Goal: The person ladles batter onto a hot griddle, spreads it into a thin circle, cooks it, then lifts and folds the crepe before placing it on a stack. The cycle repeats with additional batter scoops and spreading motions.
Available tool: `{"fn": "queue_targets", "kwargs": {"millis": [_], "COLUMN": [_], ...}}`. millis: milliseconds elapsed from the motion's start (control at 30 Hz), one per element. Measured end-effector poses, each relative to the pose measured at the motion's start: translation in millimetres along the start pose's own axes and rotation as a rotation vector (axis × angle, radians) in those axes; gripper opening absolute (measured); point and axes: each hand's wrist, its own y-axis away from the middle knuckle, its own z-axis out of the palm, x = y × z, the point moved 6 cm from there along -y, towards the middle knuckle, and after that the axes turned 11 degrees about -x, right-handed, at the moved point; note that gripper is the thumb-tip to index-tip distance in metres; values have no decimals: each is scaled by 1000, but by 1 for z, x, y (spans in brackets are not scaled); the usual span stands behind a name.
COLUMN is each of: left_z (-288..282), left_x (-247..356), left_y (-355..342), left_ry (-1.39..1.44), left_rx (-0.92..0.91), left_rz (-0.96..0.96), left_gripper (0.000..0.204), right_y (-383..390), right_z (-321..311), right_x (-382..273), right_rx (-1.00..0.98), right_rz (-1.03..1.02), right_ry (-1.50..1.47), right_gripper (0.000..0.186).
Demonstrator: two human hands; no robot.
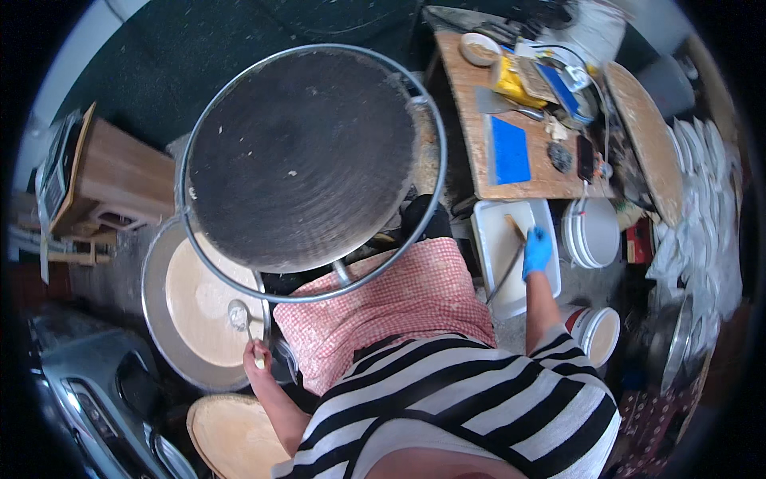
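Note:
My left hand is closed round the pale handle of a metal ladle, whose head is over a big metal basin of cream-coloured batter. My right hand, in a blue glove, is closed on a long tool with a dark part and a tan part, held in a white rectangular tub of pale liquid. In front of me a large round dark griddle sits inside a metal ring, above my checked apron.
A cluttered wooden table stands front right, beside white buckets and stacked white bags. A wooden cabinet is at left, a grey machine lower left, and a round wooden board below the basin.

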Motion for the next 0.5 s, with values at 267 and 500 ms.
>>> {"fn": "queue_targets", "kwargs": {"millis": [267,500], "left_z": [22,50], "left_x": [-12,-2], "left_y": [-4,94], "left_ry": [-171,-1225], "left_rx": [90,376], "left_rz": [46,242], "left_gripper": [19,33], "right_y": [37,19], "right_z": [81,121], "right_x": [201,134], "right_rx": [-556,-581], "right_rz": [828,632], "right_ry": [-432,-190], "right_gripper": [27,28]}}
